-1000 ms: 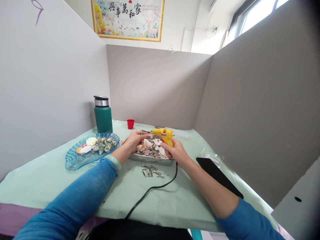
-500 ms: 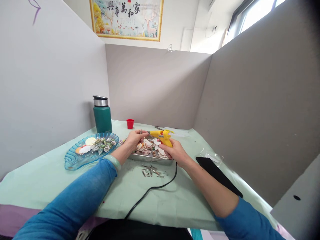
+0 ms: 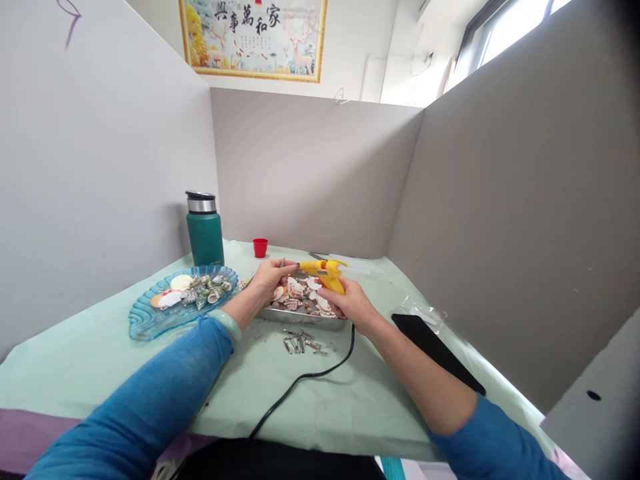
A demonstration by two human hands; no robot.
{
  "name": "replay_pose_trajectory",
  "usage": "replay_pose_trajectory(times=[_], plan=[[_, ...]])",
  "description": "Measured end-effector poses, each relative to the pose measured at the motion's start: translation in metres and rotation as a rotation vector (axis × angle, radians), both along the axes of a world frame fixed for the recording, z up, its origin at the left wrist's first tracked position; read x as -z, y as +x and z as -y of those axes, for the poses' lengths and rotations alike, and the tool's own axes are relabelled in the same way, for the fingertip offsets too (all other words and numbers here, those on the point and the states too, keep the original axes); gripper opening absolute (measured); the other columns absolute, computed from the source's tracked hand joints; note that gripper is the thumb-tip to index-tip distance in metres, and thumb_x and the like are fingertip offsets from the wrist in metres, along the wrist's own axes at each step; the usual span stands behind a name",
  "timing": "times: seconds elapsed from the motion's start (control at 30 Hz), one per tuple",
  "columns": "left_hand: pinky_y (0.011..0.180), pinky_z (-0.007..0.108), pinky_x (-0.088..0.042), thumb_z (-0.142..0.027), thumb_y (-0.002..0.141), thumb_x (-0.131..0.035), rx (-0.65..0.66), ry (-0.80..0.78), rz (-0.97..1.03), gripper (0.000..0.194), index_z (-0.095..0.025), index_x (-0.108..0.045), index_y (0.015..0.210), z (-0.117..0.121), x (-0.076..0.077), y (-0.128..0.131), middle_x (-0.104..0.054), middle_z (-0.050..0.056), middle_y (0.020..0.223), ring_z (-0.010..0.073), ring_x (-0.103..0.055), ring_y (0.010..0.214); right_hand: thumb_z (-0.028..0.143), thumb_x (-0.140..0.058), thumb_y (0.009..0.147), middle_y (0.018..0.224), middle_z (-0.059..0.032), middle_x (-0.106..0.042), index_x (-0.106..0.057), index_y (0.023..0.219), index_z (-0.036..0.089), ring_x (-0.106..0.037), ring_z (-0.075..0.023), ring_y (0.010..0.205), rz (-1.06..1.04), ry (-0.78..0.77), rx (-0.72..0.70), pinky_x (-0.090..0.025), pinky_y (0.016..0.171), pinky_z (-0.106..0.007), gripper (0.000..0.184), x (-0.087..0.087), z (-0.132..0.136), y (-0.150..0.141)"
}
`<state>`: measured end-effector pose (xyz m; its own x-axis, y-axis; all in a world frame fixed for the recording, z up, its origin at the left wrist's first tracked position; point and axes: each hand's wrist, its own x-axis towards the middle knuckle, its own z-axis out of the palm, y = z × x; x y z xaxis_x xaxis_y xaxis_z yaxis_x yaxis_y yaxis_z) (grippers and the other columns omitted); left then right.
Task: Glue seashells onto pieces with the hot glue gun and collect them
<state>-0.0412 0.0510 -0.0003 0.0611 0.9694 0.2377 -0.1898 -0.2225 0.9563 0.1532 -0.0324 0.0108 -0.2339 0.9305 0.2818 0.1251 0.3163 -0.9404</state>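
My right hand [image 3: 347, 300] is closed around the handle of a yellow hot glue gun [image 3: 320, 269], which points left. My left hand [image 3: 273, 277] is pinched just in front of the nozzle. A thin greyish tip shows above its fingers, too small to name. Beneath both hands sits a metal tray [image 3: 305, 319] holding shells [image 3: 295, 290] of several shapes. Closer to me on the cloth lies a loose pile of small metal pin-like clips [image 3: 303, 343]. The glue gun's black cord [image 3: 305, 377] curves down toward the table's front edge.
Left of the tray, a blue shell-shaped plate [image 3: 145, 327] carries more shells, with a green bottle [image 3: 205, 230] behind it. A red cup [image 3: 260, 248] stands at the back. On the right lie a flat black object [image 3: 435, 353] and a clear plastic bag [image 3: 425, 313]. Grey partitions [image 3: 315, 173] enclose the table.
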Motion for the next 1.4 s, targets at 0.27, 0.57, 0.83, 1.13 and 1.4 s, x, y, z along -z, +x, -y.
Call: replay_pose_trajectory(times=[0.27, 0.57, 0.83, 1.13, 1.4], plan=[[0.037, 0.019, -0.023, -0.019, 0.06, -0.075, -0.009, 0.009, -0.005, 0.02, -0.01, -0.064, 0.073, -0.0008, 0.0009, 0.0002, -0.047, -0.004, 0.044, 0.0035, -0.034, 0.037, 0.035, -0.066, 0.072, 0.044, 0.0093, -0.039, -0.054, 0.086, 0.018, -0.031, -0.0062, 0.037, -0.015, -0.004, 0.002, -0.025, 0.037, -0.02, 0.025, 0.0004, -0.0014, 0.0008], [0.037, 0.019, -0.024, -0.02, 0.06, -0.076, -0.01, 0.018, 0.01, 0.02, -0.01, -0.064, 0.073, 0.0005, 0.0005, -0.0002, -0.048, -0.004, 0.046, 0.0034, -0.034, 0.038, 0.034, -0.066, 0.072, 0.044, 0.0092, -0.038, -0.053, 0.084, 0.018, -0.03, -0.0062, 0.037, -0.03, 0.004, 0.002, -0.024, 0.037, -0.02, 0.024, -0.0001, 0.0008, 0.0], [0.037, 0.018, -0.022, -0.021, 0.059, -0.077, -0.018, 0.02, -0.008, 0.022, -0.01, -0.064, 0.073, 0.0032, -0.0015, 0.0009, -0.045, -0.006, 0.043, 0.0035, -0.033, 0.037, 0.037, -0.066, 0.071, 0.045, 0.0085, -0.04, -0.053, 0.084, 0.018, -0.031, -0.0066, 0.037, -0.015, 0.0, -0.002, -0.025, 0.037, -0.021, 0.027, 0.0005, -0.0017, 0.0007], [0.038, 0.018, -0.025, -0.02, 0.059, -0.076, -0.024, 0.029, 0.004, 0.022, -0.01, -0.063, 0.074, -0.0012, 0.0012, -0.0002, -0.046, -0.005, 0.045, 0.0036, -0.034, 0.038, 0.037, -0.066, 0.071, 0.045, 0.0088, -0.04, -0.054, 0.088, 0.018, -0.032, -0.0066, 0.037, -0.009, 0.005, -0.003, -0.027, 0.038, -0.021, 0.028, 0.0008, -0.0022, 0.0011], [0.038, 0.018, -0.026, -0.021, 0.059, -0.076, -0.012, 0.041, 0.004, 0.022, -0.01, -0.063, 0.073, 0.0006, 0.0003, 0.0003, -0.047, -0.004, 0.046, 0.0036, -0.034, 0.038, 0.036, -0.066, 0.071, 0.046, 0.0084, -0.042, -0.054, 0.087, 0.018, -0.033, -0.0067, 0.037, 0.001, 0.001, 0.005, -0.027, 0.038, -0.021, 0.028, -0.0001, -0.0016, 0.0008]])
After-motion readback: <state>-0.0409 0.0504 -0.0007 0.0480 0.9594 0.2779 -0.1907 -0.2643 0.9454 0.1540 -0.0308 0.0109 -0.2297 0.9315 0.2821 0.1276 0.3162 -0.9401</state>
